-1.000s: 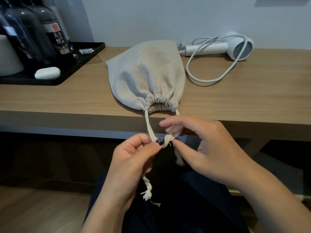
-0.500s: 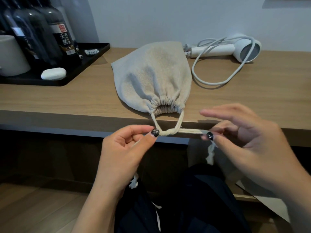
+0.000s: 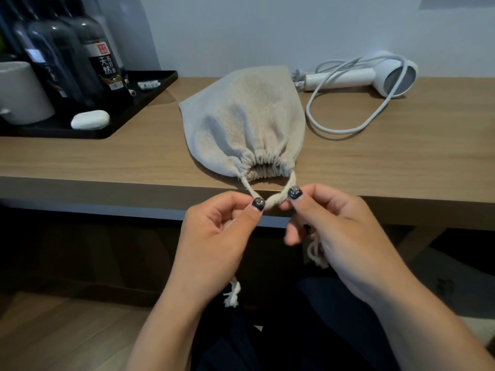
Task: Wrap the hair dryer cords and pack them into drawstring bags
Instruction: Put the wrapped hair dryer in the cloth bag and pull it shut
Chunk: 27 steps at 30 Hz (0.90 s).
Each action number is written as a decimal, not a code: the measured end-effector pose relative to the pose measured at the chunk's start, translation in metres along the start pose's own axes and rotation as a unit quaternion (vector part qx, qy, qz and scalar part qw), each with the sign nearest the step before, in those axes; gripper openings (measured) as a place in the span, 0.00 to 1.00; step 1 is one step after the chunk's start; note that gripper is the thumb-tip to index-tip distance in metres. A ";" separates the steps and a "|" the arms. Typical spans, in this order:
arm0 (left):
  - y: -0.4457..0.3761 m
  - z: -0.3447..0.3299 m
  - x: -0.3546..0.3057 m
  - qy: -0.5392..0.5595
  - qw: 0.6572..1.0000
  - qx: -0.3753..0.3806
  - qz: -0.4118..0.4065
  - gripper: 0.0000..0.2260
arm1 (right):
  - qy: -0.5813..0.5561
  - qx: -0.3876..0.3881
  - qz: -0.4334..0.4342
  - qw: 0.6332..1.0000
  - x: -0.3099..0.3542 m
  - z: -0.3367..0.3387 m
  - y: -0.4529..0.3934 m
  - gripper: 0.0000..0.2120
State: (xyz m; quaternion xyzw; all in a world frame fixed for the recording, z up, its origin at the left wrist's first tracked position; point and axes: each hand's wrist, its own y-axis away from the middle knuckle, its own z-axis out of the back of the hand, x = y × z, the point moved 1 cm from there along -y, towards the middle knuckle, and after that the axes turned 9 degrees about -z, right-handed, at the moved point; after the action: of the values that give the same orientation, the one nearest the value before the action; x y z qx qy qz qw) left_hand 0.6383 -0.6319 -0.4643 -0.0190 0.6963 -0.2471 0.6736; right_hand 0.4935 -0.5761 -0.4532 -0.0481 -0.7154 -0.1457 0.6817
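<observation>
Spanning the whole view, a wooden table [image 3: 375,162] runs below a pale wall. On its left end a black tray [image 3: 150,95] carries dark bottles [image 3: 91,65], a white cup [image 3: 21,92] and a small white oval case [image 3: 90,119]. At the middle lies a grey cloth bag [image 3: 241,121], bulging, its gathered mouth at the table's front edge. Behind and to its right rests a white hair dryer [image 3: 375,76] with its cord [image 3: 334,127] lying in a loose loop on the wood. In front of the table the left hand [image 3: 214,236] and right hand [image 3: 342,231] each pinch the bag's cream drawstring [image 3: 276,200] between thumb and forefinger, close together, just below the mouth. One frayed string end hangs under the left hand, another under the right.
</observation>
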 end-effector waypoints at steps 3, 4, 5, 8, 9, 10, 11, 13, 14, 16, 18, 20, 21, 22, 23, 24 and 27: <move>0.003 -0.001 -0.004 -0.014 0.999 -0.022 -0.020 0.06 | 0.017 -0.009 0.015 1.000 0.001 0.000 0.002 0.10; 0.003 -0.001 -0.005 -0.022 0.999 -0.026 -0.029 0.06 | 0.028 -0.020 0.025 0.999 0.002 0.001 0.004 0.09; 0.004 -0.001 -0.007 -0.027 0.998 -0.029 -0.039 0.06 | 0.035 -0.028 0.036 0.998 0.003 0.003 0.005 0.09; 0.007 -0.003 -0.012 -0.042 0.996 -0.035 -0.072 0.04 | 0.057 -0.037 0.069 0.995 0.010 0.007 0.012 0.09; 0.007 -0.003 -0.013 -0.051 0.995 -0.035 -0.084 0.05 | 0.069 -0.040 0.080 0.994 0.013 0.009 0.015 0.08; 0.008 -0.002 -0.014 -0.061 0.993 -0.035 -0.097 0.06 | 0.082 -0.042 0.089 0.992 0.015 0.010 0.017 0.07; 0.009 0.000 -0.014 -0.071 0.991 -0.039 -0.107 0.06 | 0.092 -0.049 0.097 0.990 0.017 0.013 0.018 0.06; 0.008 0.007 -0.013 -0.088 0.988 -0.061 -0.110 0.08 | 0.093 -0.077 0.109 0.987 0.018 0.022 0.019 0.05; 0.008 0.012 -0.012 -0.093 0.988 -0.072 -0.104 0.09 | 0.086 -0.090 0.111 0.986 0.018 0.028 0.018 0.05; 0.007 0.019 -0.010 -0.097 0.989 -0.072 -0.086 0.09 | 0.086 -0.104 0.101 0.986 0.016 0.036 0.018 0.06; 0.007 0.021 -0.007 -0.099 0.992 -0.047 -0.066 0.10 | 0.096 -0.094 0.071 0.988 0.014 0.040 0.019 0.09; 0.006 0.021 -0.003 -0.072 0.997 -0.018 -0.039 0.10 | 0.099 -0.048 0.020 0.994 0.013 0.040 0.020 0.10; 0.006 0.019 -0.002 -0.045 0.999 -0.002 -0.023 0.10 | 0.100 -0.020 -0.007 0.995 0.012 0.039 0.020 0.10; 0.005 0.018 -0.001 -0.017 1.000 0.013 -0.012 0.10 | 0.099 0.007 -0.031 0.995 0.011 0.038 0.019 0.10; 0.004 0.016 0.000 0.010 1.000 0.024 -0.006 0.10 | 0.093 0.029 -0.049 0.994 0.009 0.035 0.016 0.09; 0.004 0.014 0.000 0.030 0.999 0.029 -0.004 0.11 | 0.077 0.049 -0.060 0.994 0.008 0.032 0.014 0.09; 0.003 0.009 -0.005 0.026 0.999 0.027 -0.030 0.10 | -0.023 0.112 -0.074 0.991 0.007 0.016 0.007 0.15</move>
State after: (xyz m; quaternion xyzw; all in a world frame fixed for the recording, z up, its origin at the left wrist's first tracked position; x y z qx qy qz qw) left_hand 0.6487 -0.6302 -0.4611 -0.0156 0.7058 -0.2862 0.6479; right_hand 0.4800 -0.5662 -0.4462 0.0784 -0.7442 -0.1135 0.6536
